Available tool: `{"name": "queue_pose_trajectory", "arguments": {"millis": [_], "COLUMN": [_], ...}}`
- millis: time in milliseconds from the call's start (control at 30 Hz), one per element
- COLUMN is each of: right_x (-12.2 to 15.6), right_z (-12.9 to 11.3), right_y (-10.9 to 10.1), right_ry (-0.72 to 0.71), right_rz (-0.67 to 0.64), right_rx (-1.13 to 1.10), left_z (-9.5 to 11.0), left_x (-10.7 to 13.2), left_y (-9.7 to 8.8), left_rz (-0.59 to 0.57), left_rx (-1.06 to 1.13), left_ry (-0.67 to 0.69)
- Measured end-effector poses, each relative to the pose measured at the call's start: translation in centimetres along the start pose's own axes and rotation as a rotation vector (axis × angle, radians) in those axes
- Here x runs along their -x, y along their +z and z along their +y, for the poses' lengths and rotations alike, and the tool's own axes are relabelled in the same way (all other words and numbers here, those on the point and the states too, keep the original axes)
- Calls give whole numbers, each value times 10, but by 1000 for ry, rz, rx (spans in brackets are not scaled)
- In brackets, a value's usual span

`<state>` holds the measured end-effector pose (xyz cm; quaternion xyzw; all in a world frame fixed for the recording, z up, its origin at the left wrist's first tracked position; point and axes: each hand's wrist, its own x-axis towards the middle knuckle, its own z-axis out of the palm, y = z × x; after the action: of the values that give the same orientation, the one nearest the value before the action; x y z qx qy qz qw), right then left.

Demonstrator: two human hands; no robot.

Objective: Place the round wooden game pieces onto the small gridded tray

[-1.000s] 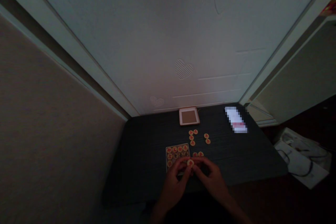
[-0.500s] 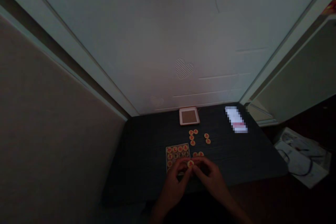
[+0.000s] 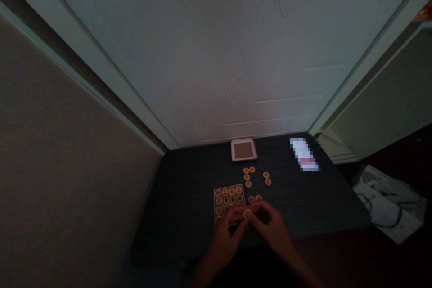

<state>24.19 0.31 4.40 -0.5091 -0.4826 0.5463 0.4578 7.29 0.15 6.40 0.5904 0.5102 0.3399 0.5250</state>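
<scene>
Between my two hands is a round Chinese chess piece (image 3: 246, 213), pinched by the fingertips just above the table's near side. My left hand (image 3: 228, 230) is closed on its left side, and my right hand (image 3: 268, 222) grips it from the right, the thumb covering part of its face. Under and behind my left hand lies a square tray (image 3: 214, 202) with rows of chess pieces marked in red and black; its near right part is hidden by my hands. Two loose red-marked pieces (image 3: 255, 199) lie just beyond my right hand.
Farther back on the dark table (image 3: 182, 189) lie several loose pieces (image 3: 247, 177) and a pair of pieces (image 3: 267, 178). A shallow box lid (image 3: 243, 149) rests by the wall. A blurred-out bright object (image 3: 304, 154) lies at the back right. White bags (image 3: 391, 204) are on the floor at right.
The held piece has turned: its red-marked face showed plainly before, and now my right thumb lies over it. Both hands stay in nearly the same place.
</scene>
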Motion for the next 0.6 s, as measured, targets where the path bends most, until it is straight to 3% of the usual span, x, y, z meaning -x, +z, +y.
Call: {"name": "queue_pose_trajectory", "arguments": {"millis": [267, 600], "right_x": [-2, -1], "right_z": [3, -3], "right_y": [-1, 3], "right_ry": [0, 1], "right_rz": [42, -44], "right_rx": [48, -12], "left_z": [0, -2], "left_x": [2, 2], "left_y": [0, -9], "left_rz": [-23, -30], "left_rx": [-74, -30], "left_ry": [-3, -4]}}
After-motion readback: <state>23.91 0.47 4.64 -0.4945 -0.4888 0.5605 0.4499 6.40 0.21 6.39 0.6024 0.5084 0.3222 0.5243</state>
